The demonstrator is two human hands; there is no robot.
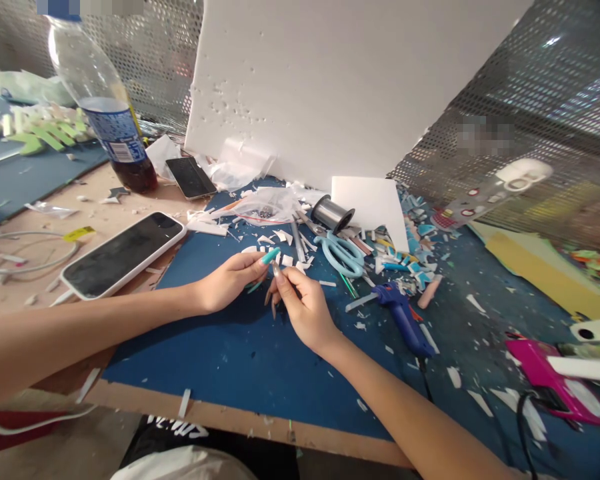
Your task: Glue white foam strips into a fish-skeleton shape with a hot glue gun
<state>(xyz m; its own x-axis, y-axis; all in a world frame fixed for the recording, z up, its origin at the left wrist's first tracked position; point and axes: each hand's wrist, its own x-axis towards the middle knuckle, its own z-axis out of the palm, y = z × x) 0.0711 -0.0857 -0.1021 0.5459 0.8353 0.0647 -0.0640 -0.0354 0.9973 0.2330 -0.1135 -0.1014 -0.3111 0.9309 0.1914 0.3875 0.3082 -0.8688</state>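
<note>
My left hand [236, 279] and my right hand [307, 308] meet above the blue mat [220, 367]. Both are closed in a pinch, their fingertips together. Whatever sits between the fingertips is too small to make out. Long nails show on both hands, a teal one on the left thumb. Just behind the fingers lie small white foam scraps [286, 259]. Light-blue-handled scissors [347, 257] rest to the right of the hands, with a blue hot glue gun [405, 321] beyond them, its clear glue stick pointing left.
Behind the hands are a wire spool [333, 215], plastic bags [265, 205] and a white foam board [320, 87]. At left stand a cola bottle [113, 127], a white-cased phone [125, 257] and a dark phone [191, 177]. A magenta device [555, 380] with a black cable lies right.
</note>
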